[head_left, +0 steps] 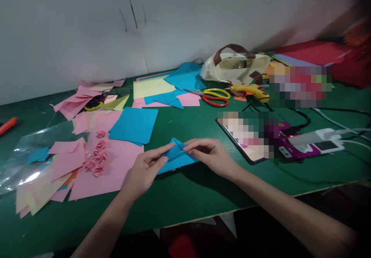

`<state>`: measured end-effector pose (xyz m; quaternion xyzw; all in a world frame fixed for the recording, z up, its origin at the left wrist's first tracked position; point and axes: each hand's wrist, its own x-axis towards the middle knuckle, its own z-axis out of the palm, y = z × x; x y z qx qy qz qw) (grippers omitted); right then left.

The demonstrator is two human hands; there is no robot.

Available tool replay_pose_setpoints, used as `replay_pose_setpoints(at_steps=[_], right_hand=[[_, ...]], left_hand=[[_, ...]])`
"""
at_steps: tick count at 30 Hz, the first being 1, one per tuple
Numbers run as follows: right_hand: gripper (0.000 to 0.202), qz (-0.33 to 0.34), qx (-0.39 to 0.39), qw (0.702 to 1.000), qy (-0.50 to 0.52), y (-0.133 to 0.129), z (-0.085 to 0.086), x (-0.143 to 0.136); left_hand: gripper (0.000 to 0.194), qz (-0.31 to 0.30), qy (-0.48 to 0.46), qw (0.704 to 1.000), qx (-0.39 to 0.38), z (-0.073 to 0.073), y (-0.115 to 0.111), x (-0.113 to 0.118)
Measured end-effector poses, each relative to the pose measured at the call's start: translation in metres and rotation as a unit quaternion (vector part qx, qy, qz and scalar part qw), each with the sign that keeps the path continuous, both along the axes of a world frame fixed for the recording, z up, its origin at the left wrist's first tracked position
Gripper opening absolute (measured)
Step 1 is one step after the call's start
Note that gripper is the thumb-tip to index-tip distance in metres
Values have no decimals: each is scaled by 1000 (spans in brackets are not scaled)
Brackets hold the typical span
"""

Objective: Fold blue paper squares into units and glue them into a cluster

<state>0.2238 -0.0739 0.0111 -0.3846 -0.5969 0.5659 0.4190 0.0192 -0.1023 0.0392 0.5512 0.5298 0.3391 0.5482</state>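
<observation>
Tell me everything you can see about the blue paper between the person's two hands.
The folded blue paper is bright blue and looks thin and matte. Its top comes to a point, with creased flaps below and a fairly straight lower edge. The left hand pinches its left side and the right hand its right, hiding parts of both. It is over the front part of the green table; whether it touches the surface is unclear.

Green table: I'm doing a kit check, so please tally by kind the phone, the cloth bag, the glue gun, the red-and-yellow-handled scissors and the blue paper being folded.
Phone: 1
Cloth bag: 1
Glue gun: 1
Red-and-yellow-handled scissors: 1
Folded blue paper: 1
Total: 5
</observation>
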Motion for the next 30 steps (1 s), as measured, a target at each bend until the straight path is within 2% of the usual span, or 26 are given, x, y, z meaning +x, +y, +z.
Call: replay_pose_setpoints(at_steps=[3, 6, 9, 12, 14, 17, 19, 22, 25, 30], right_hand=[[11, -6, 8, 1000, 2, 1, 2, 0], [13, -7, 4, 1000, -18, 1, 4, 0], [22, 27, -14, 998, -47, 2, 1, -1], [22, 29, 21, 991, -131, 3, -6, -1], [17, 15, 91, 976, -199, 4, -10, -1], [11, -7, 216, 943, -253, 5, -15, 0], [10, -16, 259, 927, -270, 6, -18, 0], [14, -10, 259, 923, -285, 6, -20, 0], [18, -3, 257, 925, -280, 7, -20, 0], [23, 7, 242, 929, -279, 8, -19, 1]], left_hand=[[27, -11, 17, 1000, -3, 2, 0, 0], [41, -29, -36, 998, -42, 3, 2, 2], [46, -50, -50, 995, -64, -1, 5, 2], [36, -47, 74, 996, -8, -10, 5, 0], [31, -26, 171, 983, 55, -15, 5, -2], [28, -3, 223, 968, 116, -21, 6, -4], [26, -3, 258, 953, 161, -23, 7, -5], [19, -26, 302, 931, 204, -23, 8, -6], [20, -44, 304, 930, 201, -23, 8, -8], [24, -40, 323, 924, 203, -22, 9, -10]])
